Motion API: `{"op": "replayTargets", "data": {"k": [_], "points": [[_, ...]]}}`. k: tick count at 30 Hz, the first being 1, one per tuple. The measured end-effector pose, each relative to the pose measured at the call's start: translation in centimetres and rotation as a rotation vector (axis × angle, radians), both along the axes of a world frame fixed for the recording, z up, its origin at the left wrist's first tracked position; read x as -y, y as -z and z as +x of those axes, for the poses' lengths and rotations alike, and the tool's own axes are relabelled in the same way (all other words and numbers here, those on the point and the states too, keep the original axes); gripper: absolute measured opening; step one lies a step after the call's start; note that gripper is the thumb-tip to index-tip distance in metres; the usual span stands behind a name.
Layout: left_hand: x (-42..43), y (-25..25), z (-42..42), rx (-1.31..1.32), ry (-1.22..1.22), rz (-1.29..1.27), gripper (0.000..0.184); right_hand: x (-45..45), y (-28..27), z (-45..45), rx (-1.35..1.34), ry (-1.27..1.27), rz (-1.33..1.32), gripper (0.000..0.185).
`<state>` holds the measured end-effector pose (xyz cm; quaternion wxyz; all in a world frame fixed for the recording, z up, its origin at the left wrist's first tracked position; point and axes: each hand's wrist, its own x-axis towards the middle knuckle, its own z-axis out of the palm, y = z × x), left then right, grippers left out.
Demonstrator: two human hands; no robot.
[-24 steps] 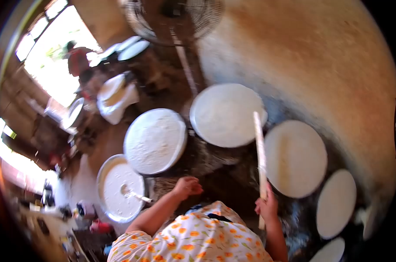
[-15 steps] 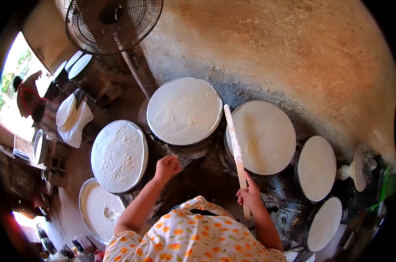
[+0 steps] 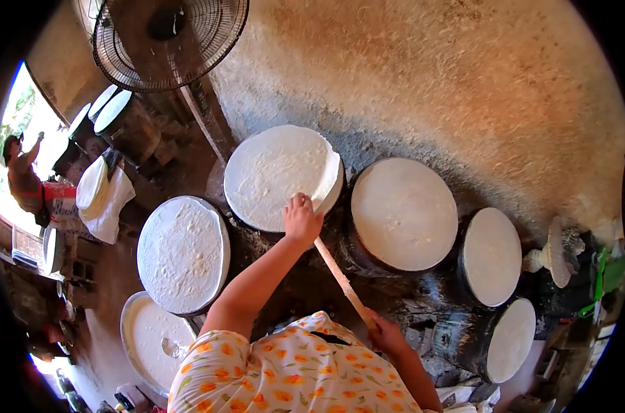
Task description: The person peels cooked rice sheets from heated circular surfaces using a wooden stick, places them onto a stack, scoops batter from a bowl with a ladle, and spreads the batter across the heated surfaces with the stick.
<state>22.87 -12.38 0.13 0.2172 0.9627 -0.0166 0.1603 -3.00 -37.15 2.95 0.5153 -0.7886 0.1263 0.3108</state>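
My right hand (image 3: 387, 332) is wrapped round the lower end of a long flat wooden stick (image 3: 343, 279). The stick slants up and left to the right side of the middle round steamer top, where its far end is hidden under a thin white sheet (image 3: 274, 175). Along that side the sheet's edge stands raised over the stick. My left hand (image 3: 303, 219) is closed at the near edge of this sheet, fingers bent over it beside the stick; the fingertips are partly hidden.
More white-covered round tops stand to the left (image 3: 181, 255) and right (image 3: 404, 215). A basin (image 3: 143, 337) of white liquid with a ladle lies lower left. A standing fan (image 3: 168, 41) is upper left, before a stained wall (image 3: 429, 82). A person (image 3: 26, 175) is by the doorway.
The stick has swung left from the right-hand top to the middle one and gone under its sheet's edge. My left hand has moved up and right onto that sheet. My right hand has lowered slightly.
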Motion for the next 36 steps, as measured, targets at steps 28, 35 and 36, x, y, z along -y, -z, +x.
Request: {"op": "replayTargets", "data": {"k": [28, 35, 36], "points": [[-19.5, -17.6, 1.9, 0.147, 0.461, -0.396, 0.031, -8.3, -0.3, -9.0, 0.045, 0.377, -0.197, 0.056], [-3.7, -15.0, -6.9, -0.332, 0.909, -0.529, 0.034, -4.0, 0.7, -17.8, 0.337, 0.719, -0.166, 0.065], [-1.1, -15.0, -9.4, -0.458, 0.943, -0.571, 0.034, -3.8, 0.8, -19.8, 0.278, 0.811, -0.127, 0.066]]}}
